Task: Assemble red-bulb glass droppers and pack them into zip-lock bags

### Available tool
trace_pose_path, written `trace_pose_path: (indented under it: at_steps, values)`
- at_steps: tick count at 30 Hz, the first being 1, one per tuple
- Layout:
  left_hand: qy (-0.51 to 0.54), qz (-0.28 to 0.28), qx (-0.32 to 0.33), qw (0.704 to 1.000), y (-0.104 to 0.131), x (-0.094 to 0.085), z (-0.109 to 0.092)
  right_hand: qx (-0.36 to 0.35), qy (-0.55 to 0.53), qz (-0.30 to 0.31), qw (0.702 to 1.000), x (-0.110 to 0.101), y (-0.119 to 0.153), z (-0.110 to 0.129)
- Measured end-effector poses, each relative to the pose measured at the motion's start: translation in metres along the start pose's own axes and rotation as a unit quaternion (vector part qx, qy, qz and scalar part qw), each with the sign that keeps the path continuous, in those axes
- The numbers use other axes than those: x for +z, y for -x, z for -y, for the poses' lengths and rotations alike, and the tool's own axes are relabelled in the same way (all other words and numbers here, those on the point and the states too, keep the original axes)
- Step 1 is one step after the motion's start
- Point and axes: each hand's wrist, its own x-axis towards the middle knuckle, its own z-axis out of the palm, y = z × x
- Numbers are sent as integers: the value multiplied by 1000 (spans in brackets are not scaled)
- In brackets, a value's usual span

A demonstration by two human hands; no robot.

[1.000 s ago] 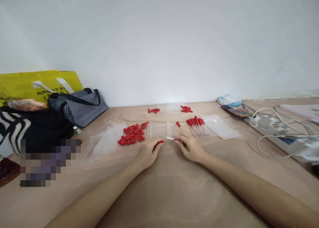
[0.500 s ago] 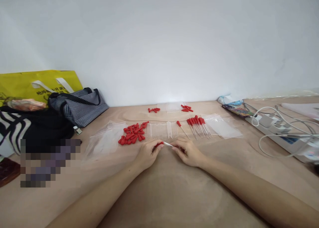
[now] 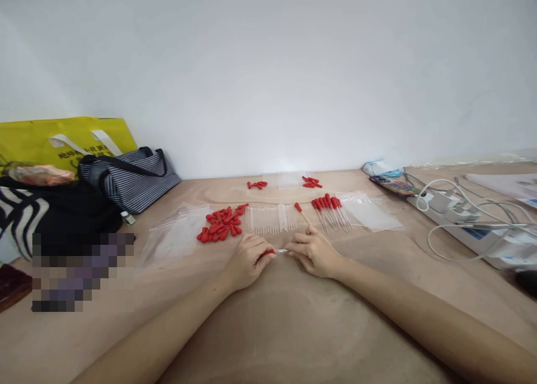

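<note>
Between my hands, near the middle of the table, is a red rubber bulb joined or held against a clear glass tube. My left hand pinches the bulb. The tube is in the fingers of my right hand. Beyond my left hand lies a pile of red bulbs, with a row of clear tubes to its right. A single red-topped dropper points toward my right hand, its lower end by the fingers. Several red-topped droppers lie further right.
Clear plastic bags lie left of the bulbs, and more bags to the right. More bulbs are near the wall. A striped bag stands at left; a power strip with white cables is at right.
Both hands have moved slightly toward me with the bulb and tube. The tube now lies more level, and my right hand's fingers are spread a little more.
</note>
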Motion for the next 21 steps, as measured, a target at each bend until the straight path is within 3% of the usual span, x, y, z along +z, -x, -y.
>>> trace_pose_path:
  at_steps: [8, 14, 21]
  values:
    - [-29, 12, 32, 999, 0, 1, -2, 21, -43, 4, 999, 6, -3, 12]
    - [-22, 23, 18, 999, -1, 0, -4, 43, -62, 12, 997, 5, -6, 15]
    - [8, 6, -15, 1000, 0, -1, 3, 7, -19, 25, 999, -8, -6, 5]
